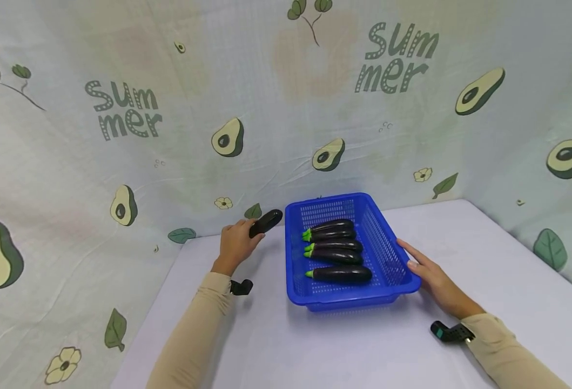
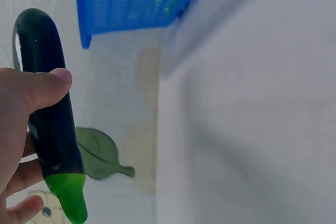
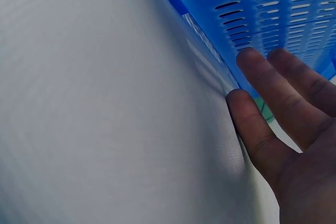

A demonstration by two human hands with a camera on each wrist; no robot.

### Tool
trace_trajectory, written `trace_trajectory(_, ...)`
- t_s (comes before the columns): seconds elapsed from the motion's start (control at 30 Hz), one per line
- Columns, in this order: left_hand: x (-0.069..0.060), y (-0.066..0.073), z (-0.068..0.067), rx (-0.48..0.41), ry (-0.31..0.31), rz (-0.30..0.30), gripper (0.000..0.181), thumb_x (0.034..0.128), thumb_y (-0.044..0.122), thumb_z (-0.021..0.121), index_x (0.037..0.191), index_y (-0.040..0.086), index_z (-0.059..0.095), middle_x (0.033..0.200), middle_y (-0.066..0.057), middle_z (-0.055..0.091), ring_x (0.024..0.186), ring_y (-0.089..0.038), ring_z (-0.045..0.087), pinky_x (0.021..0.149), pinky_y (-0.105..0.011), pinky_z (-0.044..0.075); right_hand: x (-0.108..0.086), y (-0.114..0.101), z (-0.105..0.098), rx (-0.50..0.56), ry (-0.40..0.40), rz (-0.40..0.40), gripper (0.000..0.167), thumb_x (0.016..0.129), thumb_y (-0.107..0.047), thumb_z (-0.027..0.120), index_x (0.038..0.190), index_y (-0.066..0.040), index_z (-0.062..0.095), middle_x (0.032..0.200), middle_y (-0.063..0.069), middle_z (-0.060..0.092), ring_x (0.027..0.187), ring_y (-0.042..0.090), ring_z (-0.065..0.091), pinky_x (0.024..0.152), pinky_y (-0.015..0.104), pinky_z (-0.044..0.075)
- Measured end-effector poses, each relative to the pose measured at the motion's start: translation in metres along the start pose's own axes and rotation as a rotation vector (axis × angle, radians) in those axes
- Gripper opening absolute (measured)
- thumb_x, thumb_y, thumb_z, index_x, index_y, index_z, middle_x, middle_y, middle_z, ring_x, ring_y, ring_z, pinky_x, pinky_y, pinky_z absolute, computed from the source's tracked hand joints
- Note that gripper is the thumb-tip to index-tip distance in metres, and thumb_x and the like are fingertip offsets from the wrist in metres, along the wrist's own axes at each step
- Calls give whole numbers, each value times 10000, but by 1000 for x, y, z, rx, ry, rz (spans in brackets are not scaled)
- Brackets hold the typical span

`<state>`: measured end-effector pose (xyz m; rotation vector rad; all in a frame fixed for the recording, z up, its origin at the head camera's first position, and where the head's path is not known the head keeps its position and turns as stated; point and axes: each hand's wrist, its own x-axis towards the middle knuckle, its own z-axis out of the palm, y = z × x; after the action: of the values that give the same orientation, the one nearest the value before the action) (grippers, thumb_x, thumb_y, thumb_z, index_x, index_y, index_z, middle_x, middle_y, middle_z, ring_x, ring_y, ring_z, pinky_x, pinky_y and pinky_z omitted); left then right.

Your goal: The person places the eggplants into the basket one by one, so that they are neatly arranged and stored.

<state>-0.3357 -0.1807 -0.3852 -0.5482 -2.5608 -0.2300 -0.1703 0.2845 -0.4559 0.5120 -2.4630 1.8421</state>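
Observation:
An eggplant with a green stem end is in my left hand, thumb across one side and fingers behind it. That hand is raised just left of the blue plastic basket. In the head view several dark eggplants lie side by side in the basket, their green stems pointing left. My right hand is at the basket's right side, its fingers fairly straight. The right wrist view shows fingertips against the slotted outer wall; the thumb is out of sight there.
The basket stands on a table with a white cloth. Behind it hangs a pale curtain printed with avocados, leaves and lettering, close to the basket's far rim. A dark strap device is on each wrist.

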Motion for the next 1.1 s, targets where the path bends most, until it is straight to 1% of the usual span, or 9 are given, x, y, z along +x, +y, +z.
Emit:
trace_trajectory(0.17,8,21,-8,-26,43,61,487,892,383,765,1263,78,683,1136,-118,721,962,-294,692,828,-513,503,-1,0,-1,5,1,0,551,1096,-337,306,1624,-273,160,1658,181,71,1437,567,124,1010,790,176)
trace_trajectory(0.23,12,30,-11,-39,45,87,486,893,386,761,1260,77,686,1127,-113,726,926,-288,697,787,-502,517,-1,-1,-2,10,-1,-4,552,1096,-332,303,1624,-266,158,1658,185,66,1437,570,116,1008,793,174)
trace_trajectory(0.43,21,53,-22,-83,-6,107,506,914,446,720,1279,97,680,1087,-68,738,870,-217,690,753,-427,535,1,0,0,22,-3,-10,547,1098,-335,300,1623,-268,164,1663,164,63,1449,552,104,1036,762,172)
trace_trajectory(0.6,28,75,-36,-88,-51,140,519,912,469,713,1284,109,681,1090,-55,737,838,-194,685,706,-371,548,0,0,1,4,-2,-12,555,1095,-341,303,1624,-259,158,1660,177,64,1438,569,128,1031,752,198)
trace_trajectory(0.7,27,86,-41,-96,-72,174,521,909,477,714,1285,116,684,1108,-50,735,850,-190,693,697,-361,555,-1,1,1,0,-1,-14,552,1097,-337,301,1624,-256,162,1658,183,71,1434,569,142,1029,750,207)
trace_trajectory(0.8,26,98,-44,-130,-98,209,519,907,473,719,1285,119,685,1110,-48,734,850,-182,692,681,-348,555,-2,1,-1,-5,4,-15,549,1098,-325,296,1625,-249,159,1656,192,71,1433,572,136,1020,761,207)
trace_trajectory(0.9,24,108,-45,-159,-119,228,522,902,474,725,1293,131,682,1089,-38,739,836,-163,683,664,-321,544,-4,1,-3,-4,4,-14,550,1098,-316,296,1625,-245,155,1655,198,63,1430,578,127,1008,773,207)
trace_trajectory(1.03,22,119,-49,-175,-122,247,521,893,488,731,1293,159,684,1038,-1,747,810,-134,674,640,-293,520,-2,1,-3,1,-13,-11,549,1098,-315,298,1625,-260,154,1658,188,59,1435,572,122,1009,775,217)
trace_trajectory(1.1,21,125,-50,-188,-132,270,520,900,493,721,1299,164,679,1041,10,746,821,-129,676,645,-290,519,-1,1,-2,3,-16,-10,548,1098,-315,299,1625,-261,156,1657,185,64,1437,566,126,1014,773,216)
